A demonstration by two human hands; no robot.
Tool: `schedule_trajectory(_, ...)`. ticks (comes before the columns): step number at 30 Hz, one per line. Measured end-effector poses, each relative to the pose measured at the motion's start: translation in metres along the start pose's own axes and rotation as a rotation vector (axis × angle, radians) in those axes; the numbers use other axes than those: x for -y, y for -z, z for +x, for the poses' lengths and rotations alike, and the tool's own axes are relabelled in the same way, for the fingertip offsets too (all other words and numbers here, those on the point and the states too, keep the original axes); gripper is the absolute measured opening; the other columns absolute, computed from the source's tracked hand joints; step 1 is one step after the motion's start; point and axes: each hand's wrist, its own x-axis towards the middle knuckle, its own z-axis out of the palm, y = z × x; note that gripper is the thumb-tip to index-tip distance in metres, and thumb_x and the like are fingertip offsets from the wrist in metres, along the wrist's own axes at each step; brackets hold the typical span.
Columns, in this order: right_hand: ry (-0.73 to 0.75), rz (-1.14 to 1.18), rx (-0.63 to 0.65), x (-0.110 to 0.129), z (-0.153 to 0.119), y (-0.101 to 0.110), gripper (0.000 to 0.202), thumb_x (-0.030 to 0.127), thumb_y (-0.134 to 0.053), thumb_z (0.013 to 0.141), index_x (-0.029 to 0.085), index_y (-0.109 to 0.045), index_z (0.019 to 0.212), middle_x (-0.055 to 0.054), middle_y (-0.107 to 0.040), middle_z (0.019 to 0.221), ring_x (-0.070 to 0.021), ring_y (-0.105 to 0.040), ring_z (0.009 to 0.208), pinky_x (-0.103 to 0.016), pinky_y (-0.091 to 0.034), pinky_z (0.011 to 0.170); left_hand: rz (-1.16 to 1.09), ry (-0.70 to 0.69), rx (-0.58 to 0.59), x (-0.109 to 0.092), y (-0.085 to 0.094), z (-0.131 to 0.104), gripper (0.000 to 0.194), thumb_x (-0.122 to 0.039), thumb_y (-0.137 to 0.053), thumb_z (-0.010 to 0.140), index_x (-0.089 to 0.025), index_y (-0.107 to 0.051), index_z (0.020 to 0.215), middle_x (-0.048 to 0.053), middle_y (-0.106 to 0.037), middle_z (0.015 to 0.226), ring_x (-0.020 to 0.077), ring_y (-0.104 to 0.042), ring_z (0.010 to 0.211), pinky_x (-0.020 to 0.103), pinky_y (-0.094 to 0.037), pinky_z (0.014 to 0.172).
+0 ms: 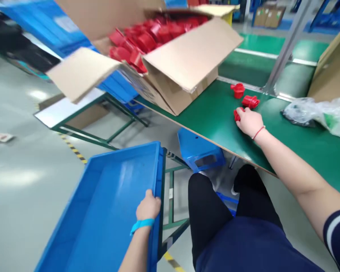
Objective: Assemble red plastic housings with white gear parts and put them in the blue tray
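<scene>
My right hand (249,121) rests over the green table (215,124), its fingers closed on a red plastic fitting (237,114). Right behind it lies another red fitting (251,101) on its side, and a third red piece (238,90) stands a little farther back. My left hand (149,207), with a light-blue band at the wrist, grips the right rim of a large blue tray (121,181). The fingers of that hand curl over the edge, partly hidden. The tray's visible floor is bare.
An open cardboard box (184,64) full of red plastic parts (147,39) stands at the table's left end. Clear plastic bags (323,113) lie at right. A metal post (289,45) rises from the back edge. Below are a blue stool (198,145) and a green-framed stand (171,192).
</scene>
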Motion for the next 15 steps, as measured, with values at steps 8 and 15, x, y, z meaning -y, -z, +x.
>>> schedule_trajectory(8, -0.103, 0.065, -0.019, -0.019, -0.035, -0.004, 0.038, 0.034, -0.041, 0.086, 0.018, -0.046, 0.120, -0.014, -0.051, 0.104, -0.0268, -0.059, 0.083, -0.031, -0.039, 0.064, -0.141, -0.063, -0.091, -0.015, -0.008, -0.015, 0.031, -0.022, -0.033, 0.082, -0.008, -0.044, 0.108, 0.018, -0.062, 0.096, 0.0311, -0.061, 0.091, 0.035, -0.041, 0.066)
schedule_trajectory(15, -0.092, 0.257, 0.015, -0.030, -0.036, 0.000, 0.045, 0.033, -0.048, 0.082, 0.017, -0.047, 0.124, -0.017, -0.050, 0.109, -0.0344, -0.056, 0.092, -0.045, -0.040, 0.077, -0.136, -0.197, -0.107, -0.023, -0.022, -0.040, 0.036, -0.018, -0.033, 0.084, -0.007, -0.041, 0.117, 0.017, -0.063, 0.095, 0.0284, -0.061, 0.091, 0.034, -0.042, 0.072)
